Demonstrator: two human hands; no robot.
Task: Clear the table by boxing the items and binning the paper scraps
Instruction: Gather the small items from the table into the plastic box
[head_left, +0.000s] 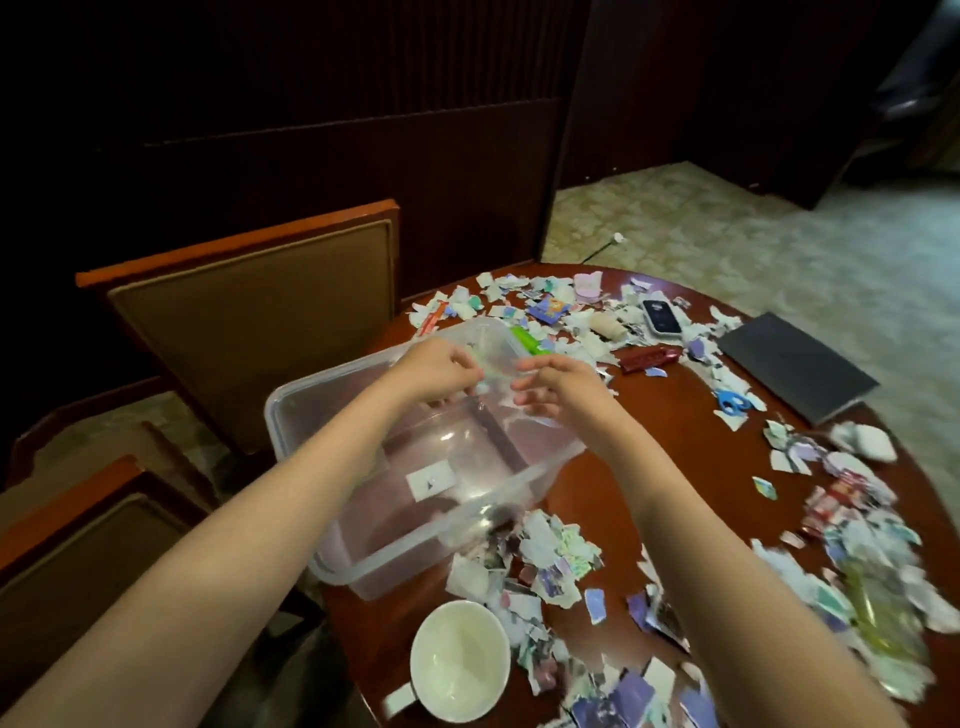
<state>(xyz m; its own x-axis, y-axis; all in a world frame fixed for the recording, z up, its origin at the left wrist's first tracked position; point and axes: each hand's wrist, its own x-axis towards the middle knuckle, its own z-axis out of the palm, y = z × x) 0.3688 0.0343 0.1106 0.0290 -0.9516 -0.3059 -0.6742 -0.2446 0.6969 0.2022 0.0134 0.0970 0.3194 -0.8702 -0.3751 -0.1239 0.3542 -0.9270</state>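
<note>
A clear plastic box (332, 566) stands at the left edge of the round wooden table (649, 447). Both hands hover over its far end. My left hand (441, 369) pinches a small clear, greenish item (485, 376), too blurred to name. My right hand (556, 387) is just right of that item, fingers loosely curled and holding nothing. Torn paper scraps (550, 556) cover much of the table. Among them lie a green marker (530, 340), a red tool (649, 359), blue scissors (732, 401), a phone (661, 317) and a white mug (460, 660).
A dark notebook (795, 364) lies at the far right edge, and a pink cup (588, 286) stands at the back. A yellowish bottle (878, 608) lies in scraps at the right. Two padded chairs (249, 317) stand left of the table.
</note>
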